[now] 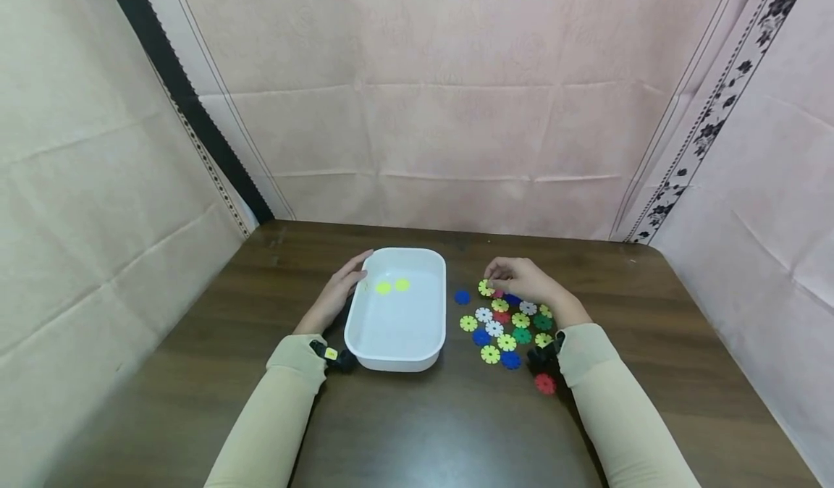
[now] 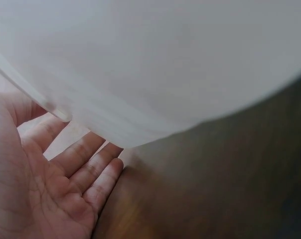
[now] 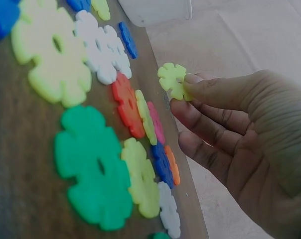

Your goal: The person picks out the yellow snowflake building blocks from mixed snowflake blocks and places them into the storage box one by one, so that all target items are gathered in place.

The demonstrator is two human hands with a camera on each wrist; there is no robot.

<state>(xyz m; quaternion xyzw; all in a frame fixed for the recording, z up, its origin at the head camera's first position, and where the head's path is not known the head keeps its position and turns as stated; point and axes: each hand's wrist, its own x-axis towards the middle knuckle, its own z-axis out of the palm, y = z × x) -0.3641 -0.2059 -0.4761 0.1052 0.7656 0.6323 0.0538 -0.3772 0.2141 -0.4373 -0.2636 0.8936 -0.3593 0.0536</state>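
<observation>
Along the bottom of the head view, two pale sleeves [image 1: 257, 419] reach over the brown desk [image 1: 423, 444]. A red flower-shaped piece [image 1: 545, 384] lies beside the right sleeve, lower right of centre, apart from the others. Farther up, right of centre, is a loose spread of flower-shaped pieces [image 1: 506, 342] in yellow, blue, green, white and red, some touching. Left of them, near the frame's middle, stands a white tray [image 1: 395, 336], two yellow pieces [image 1: 383, 287] lying inside its upper half. The left hand [image 1: 335, 294] is against the tray's left side, fingers extended along the outer wall and thumb at the rim. At the top of the spread, the right hand [image 1: 529, 283] pinches one yellow piece [image 3: 168, 77] between thumb and forefinger. Beyond the desk's far edge, pale cloth [image 1: 456, 133] fills the upper frame, with a black band [image 1: 195, 104] at upper left and a floral border [image 1: 710, 119] at upper right.
</observation>
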